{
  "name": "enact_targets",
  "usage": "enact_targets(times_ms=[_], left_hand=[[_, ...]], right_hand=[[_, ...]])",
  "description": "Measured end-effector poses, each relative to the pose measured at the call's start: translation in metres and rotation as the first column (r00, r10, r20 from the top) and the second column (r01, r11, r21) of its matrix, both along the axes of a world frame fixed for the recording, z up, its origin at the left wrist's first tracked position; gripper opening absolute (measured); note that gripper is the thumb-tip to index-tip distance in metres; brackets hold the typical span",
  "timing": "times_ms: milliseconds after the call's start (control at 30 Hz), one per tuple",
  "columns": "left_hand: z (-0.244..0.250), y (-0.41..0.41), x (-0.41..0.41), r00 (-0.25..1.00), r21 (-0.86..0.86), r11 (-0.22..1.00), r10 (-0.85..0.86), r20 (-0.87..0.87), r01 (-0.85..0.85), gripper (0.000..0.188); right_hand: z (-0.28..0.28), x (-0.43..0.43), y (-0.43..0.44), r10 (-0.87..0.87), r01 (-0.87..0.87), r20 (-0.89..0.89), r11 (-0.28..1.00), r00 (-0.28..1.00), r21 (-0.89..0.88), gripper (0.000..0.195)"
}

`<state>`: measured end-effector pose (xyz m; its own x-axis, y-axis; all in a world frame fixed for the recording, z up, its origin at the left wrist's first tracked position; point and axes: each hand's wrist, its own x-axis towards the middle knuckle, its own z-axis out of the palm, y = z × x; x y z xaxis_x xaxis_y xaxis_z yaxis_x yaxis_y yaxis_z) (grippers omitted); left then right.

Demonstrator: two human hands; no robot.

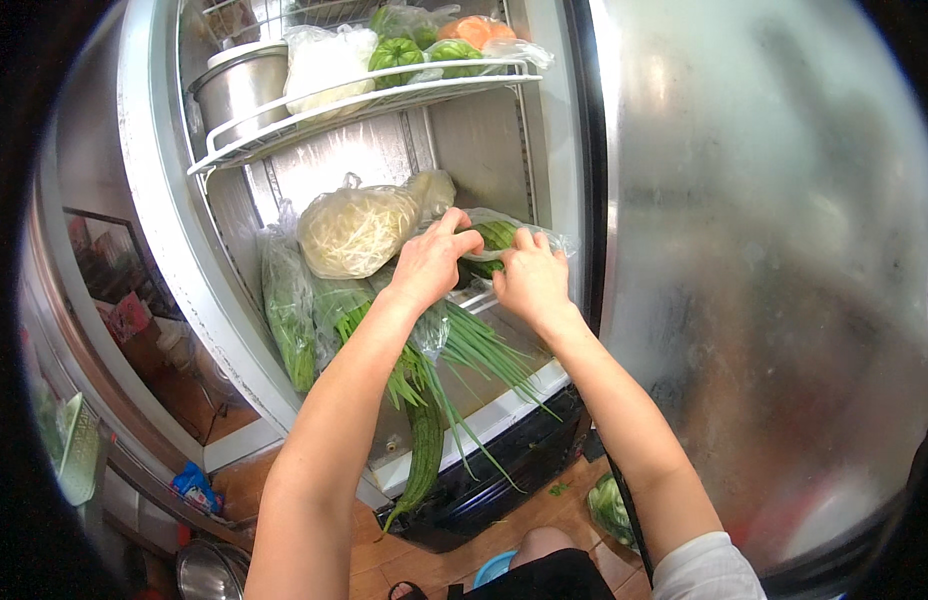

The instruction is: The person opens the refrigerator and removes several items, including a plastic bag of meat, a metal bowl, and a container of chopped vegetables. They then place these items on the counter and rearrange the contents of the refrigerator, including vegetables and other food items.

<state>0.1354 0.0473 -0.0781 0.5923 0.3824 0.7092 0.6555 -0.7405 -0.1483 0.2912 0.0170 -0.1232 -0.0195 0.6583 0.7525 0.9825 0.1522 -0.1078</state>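
Inside an upright refrigerator, both hands are at a clear plastic bag (pixel 548 238) of ridged green gourds (pixel 495 234). My left hand (pixel 436 256) is at the bag's left side, thumb and index finger apart; whether it grips the film is unclear. My right hand (pixel 535 276) has its fingers curled over the bag's near edge. Left of them lies a knotted bag of bean sprouts (pixel 359 232). Below the hands, green onions (pixel 490 349) and other leafy greens (pixel 351 315) spread forward. A long ridged gourd (pixel 425 442) hangs over the refrigerator's front sill.
The wire shelf (pixel 261 129) above holds a steel pot (pixel 243 94), a white bag (pixel 325 67) and bagged green vegetables (pixel 396 61). Bagged greens (pixel 288 307) stand at the left wall. The open door (pixel 734 262) is at right. A bagged vegetable (pixel 610 506) and blue basin (pixel 494 570) are on the floor.
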Motion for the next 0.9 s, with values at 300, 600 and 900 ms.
enact_targets(times_ms=[300,600,900], left_hand=[[0.005,0.006,-0.002,0.924,0.097,0.977,0.212,-0.319,-0.191,0.020],[-0.006,0.002,0.009,0.829,0.044,0.937,0.328,-0.452,-0.347,0.026],[-0.010,0.007,0.014,0.775,0.026,0.910,0.366,-0.514,-0.413,0.033]], right_hand=[[-0.003,-0.001,0.034,-0.058,0.060,0.148,0.998,0.987,-0.008,0.030],[-0.007,0.014,0.024,0.157,-0.202,-0.271,0.968,0.950,-0.147,0.020],[-0.006,0.014,0.008,0.157,-0.245,-0.394,0.952,0.905,-0.183,0.027]])
